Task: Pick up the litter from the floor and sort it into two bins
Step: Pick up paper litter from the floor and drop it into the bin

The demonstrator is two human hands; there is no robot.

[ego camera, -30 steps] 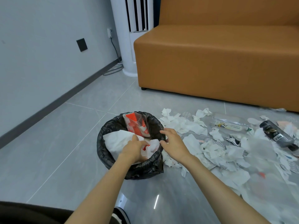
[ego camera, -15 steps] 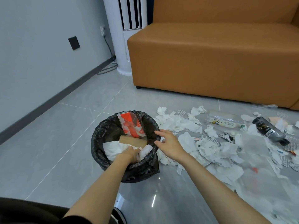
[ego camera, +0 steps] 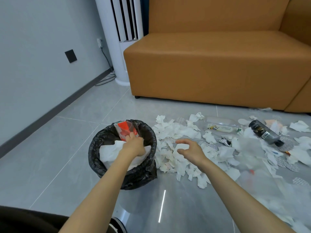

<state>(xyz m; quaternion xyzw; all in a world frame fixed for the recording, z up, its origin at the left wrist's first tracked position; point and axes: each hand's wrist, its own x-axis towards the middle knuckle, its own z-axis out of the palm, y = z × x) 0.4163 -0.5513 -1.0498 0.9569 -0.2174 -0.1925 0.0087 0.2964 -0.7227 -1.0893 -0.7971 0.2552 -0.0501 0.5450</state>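
Litter (ego camera: 181, 132), mostly crumpled white tissue, lies on the floor just right of the bin (ego camera: 101, 143). A clear bottle (ego camera: 220, 127) and a dark bottle (ego camera: 264, 134) lie farther right of the bin. Inside the bin are white paper (ego camera: 109, 152) and a red-and-clear pack (ego camera: 125, 130) leaning at the far rim. No second bin is in view.

Step, as judged: packing tissue down.

Left hand (ego camera: 133, 146) is inside the bin with fingers curled into the paper. Gripping or merely pressing: cannot tell.

Right hand (ego camera: 191, 150) hovers just right of the bin, fingers spread and bent, holding nothing.

Next move probably calls for the right hand to lower, gather a clump and lift it over the rim.
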